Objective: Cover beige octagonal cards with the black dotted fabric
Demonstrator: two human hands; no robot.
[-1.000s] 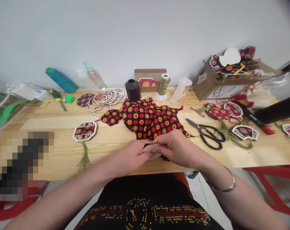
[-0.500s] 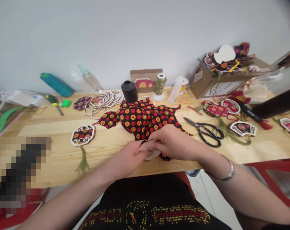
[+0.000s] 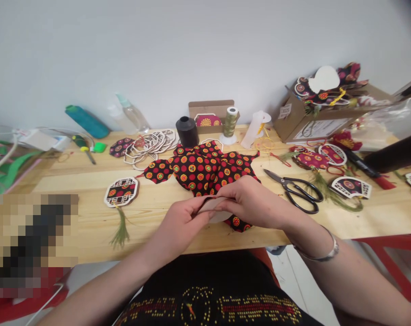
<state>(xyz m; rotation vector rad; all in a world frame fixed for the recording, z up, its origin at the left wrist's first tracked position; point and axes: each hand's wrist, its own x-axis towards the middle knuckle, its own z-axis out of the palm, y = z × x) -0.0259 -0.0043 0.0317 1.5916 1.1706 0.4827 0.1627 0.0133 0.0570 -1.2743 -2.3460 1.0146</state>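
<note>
The pale flat card piece [image 3: 216,209], backed by a scrap of dotted red-and-black fabric [image 3: 237,222], sits at the near edge of the wooden table [image 3: 72,181], pinched at its left rim by the left hand [image 3: 181,222] and covered by the curled fingers of the right hand [image 3: 249,203]. It appears light, thin and bendable, so hold it at the rim. The fabric pile [image 3: 205,167] lies directly behind, black scissors [image 3: 295,190] to the right, and a tasselled ornament [image 3: 121,192] to the left.

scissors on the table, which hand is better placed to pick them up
Right, probably. The scissors lie on the table to the right of the right hand, with bare wood between. The left hand sits farther off. Both hands now pinch the pale piece.
</note>
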